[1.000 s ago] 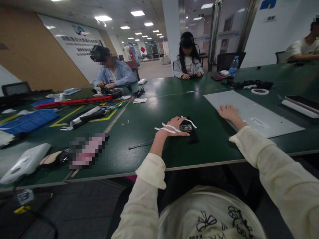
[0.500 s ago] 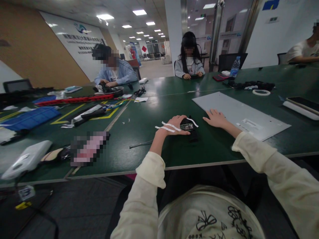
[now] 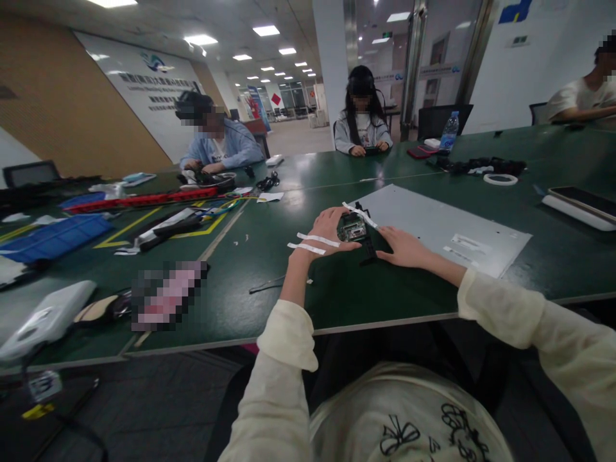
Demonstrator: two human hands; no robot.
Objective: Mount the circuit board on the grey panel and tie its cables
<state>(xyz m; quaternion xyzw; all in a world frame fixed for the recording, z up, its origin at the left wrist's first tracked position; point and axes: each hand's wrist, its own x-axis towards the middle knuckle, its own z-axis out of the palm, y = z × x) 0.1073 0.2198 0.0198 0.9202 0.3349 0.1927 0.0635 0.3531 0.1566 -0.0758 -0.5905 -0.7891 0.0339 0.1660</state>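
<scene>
My left hand, with white tape strips across its back, is closed around the left side of a circuit board in a black frame. The thumb lies along the near edge and the fingers along the far edge. Another white strip crosses the board's far right side. My right hand is just right of the board, fingers stretched out and thumb apart; whether it touches the frame is unclear. Behind it lies a flat grey panel with labels. A thin dark cable lies left of my left wrist.
A blue tray, a red strip and cables lie on the left. Nearer are a white device and a blurred pink object. A tape roll, phone and bottle are right. People sit across the table.
My right hand has moved left to the board's side. The grey panel has shifted left. My left hand and the board have moved slightly left and away from me, and the board shows more.
</scene>
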